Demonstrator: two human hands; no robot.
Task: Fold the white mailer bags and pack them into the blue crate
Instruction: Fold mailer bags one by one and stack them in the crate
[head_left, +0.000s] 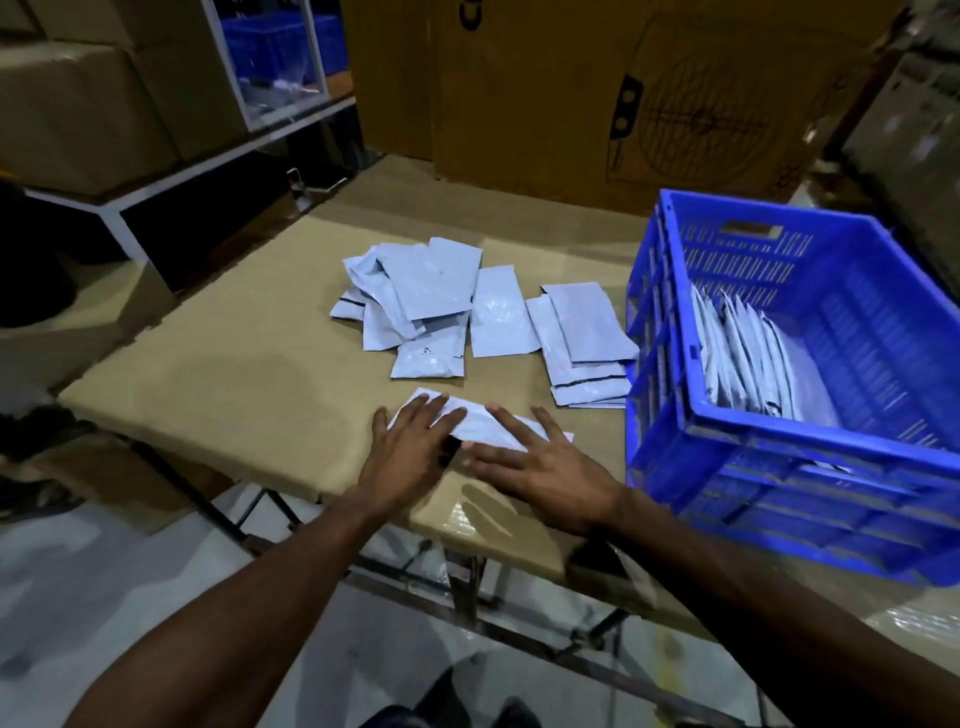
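In the head view, a white mailer bag is pressed flat near the front edge of the cardboard-covered tabletop by both hands. The left hand is laid on its left part, fingers straight and spread; the right hand is laid on its right part, fingers likewise straight. Loose mailer bags are heaped mid-table, a flatter stack beside them. Folded bags are stood on edge inside the blue crate at the right edge.
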